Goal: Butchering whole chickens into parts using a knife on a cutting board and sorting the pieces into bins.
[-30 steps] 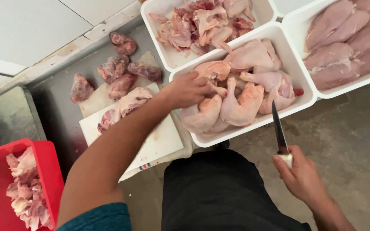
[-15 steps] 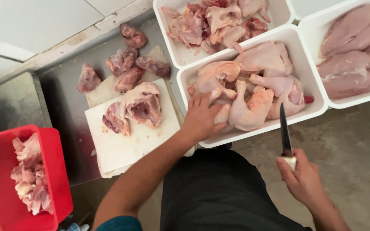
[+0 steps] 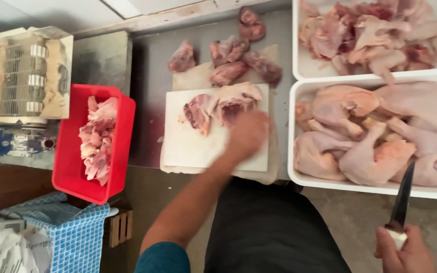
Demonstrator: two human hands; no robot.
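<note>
Nearest the camera, the right hand (image 3: 405,250) is wrapped around the pale handle of a dark-bladed knife (image 3: 400,202), its tip pointing up over the near rim of a white tray (image 3: 299,177) filled with whole chicken legs. The left hand (image 3: 246,134), blurred so that I cannot tell how its fingers lie, hovers over the white cutting board (image 3: 188,146) just beside a split chicken piece (image 3: 218,103). Farther off on the grey surface (image 3: 147,65) lie darker meat chunks (image 3: 233,58), a red tub (image 3: 69,167) of trimmings stands to the left, and a second white tray (image 3: 299,60) sits beyond.

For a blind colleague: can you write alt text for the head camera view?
A left hand hovers blurred over a white cutting board bearing a chicken carcass piece. The right hand holds a knife beside a white tray of chicken legs.
</note>
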